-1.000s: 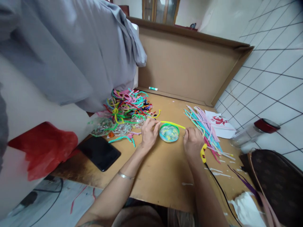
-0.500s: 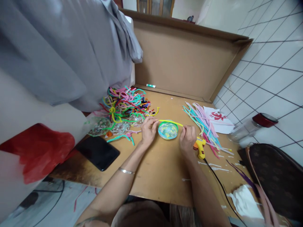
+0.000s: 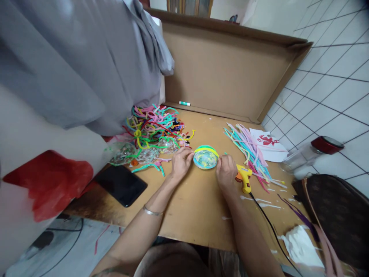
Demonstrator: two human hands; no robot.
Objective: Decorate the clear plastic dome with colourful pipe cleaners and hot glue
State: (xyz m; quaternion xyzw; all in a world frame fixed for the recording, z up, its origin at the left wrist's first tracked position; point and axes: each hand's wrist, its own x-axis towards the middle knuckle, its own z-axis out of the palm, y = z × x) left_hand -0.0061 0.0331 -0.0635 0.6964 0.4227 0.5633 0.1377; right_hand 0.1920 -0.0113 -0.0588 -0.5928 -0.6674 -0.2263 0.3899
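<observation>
Strip [image 3: 206, 149] — one, yellow — arcs along one round piece [image 3: 205, 160], pinched by left hand [image 3: 181, 162] and right hand [image 3: 226, 169], one glue gun [image 3: 245, 178] nearby.

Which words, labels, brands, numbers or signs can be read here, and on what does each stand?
Nothing can be read for certain.
Glue gun: faint marks, too small to read.
Green-and-white tube: any print is too small.
Paper: red marks, too blurred to tell whether any are letters.
Bag: faint repeated pattern, too blurred.
Round piece: no lettering visible.
</observation>
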